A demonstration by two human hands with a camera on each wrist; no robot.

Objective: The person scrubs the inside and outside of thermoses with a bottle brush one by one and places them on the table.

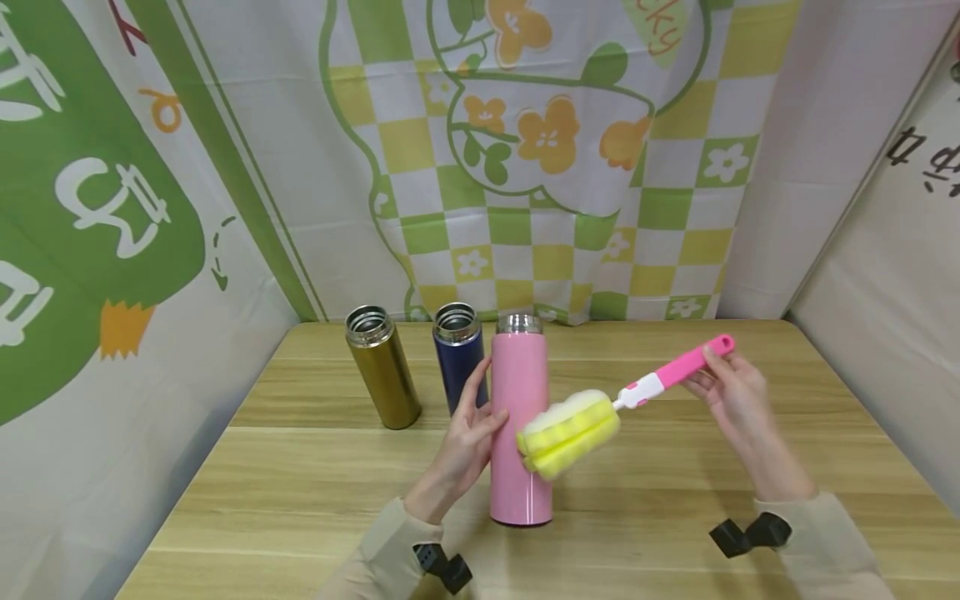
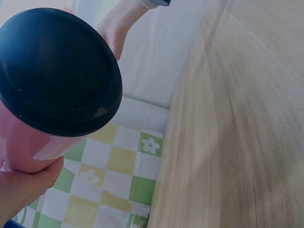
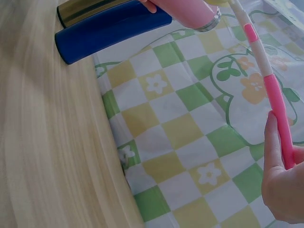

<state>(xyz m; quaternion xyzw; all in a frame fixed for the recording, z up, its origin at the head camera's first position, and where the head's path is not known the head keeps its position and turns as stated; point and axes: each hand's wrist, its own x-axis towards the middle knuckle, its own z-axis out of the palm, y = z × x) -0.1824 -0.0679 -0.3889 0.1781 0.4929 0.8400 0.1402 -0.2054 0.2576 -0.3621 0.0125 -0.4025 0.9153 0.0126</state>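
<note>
Far left on your desk (image 1: pixel 315 467) stands the gold flask (image 1: pixel 382 367), upright with its mouth uncovered, near the backdrop. Just to its right stands the blue flask (image 1: pixel 456 350), also upright and uncovered, partly hidden behind your fingers.

Your left hand (image 1: pixel 468 433) comes next. Its fingers curl round the left side of the pink flask (image 1: pixel 520 425), the thumb on the near face and the fingertips reaching behind it. The pink flask stands upright near the middle of the desk, nearer to you than the other two, its steel mouth uncovered. From your left wrist view you see its black base (image 2: pixel 57 71) close up; whether that base rests fully on the wood cannot be told from there.

Right of the flask is the bottle brush (image 1: pixel 622 400). Its yellow sponge head (image 1: pixel 570 432) touches the right side of the pink flask about halfway up, and the white and pink handle slants up and to the right.

Your right hand (image 1: pixel 731 392) pinches the far end of that handle between thumb and fingers, held above the desk, well to the right of the flasks. The checked cloth backdrop (image 1: pixel 525 208) hangs behind everything.
</note>
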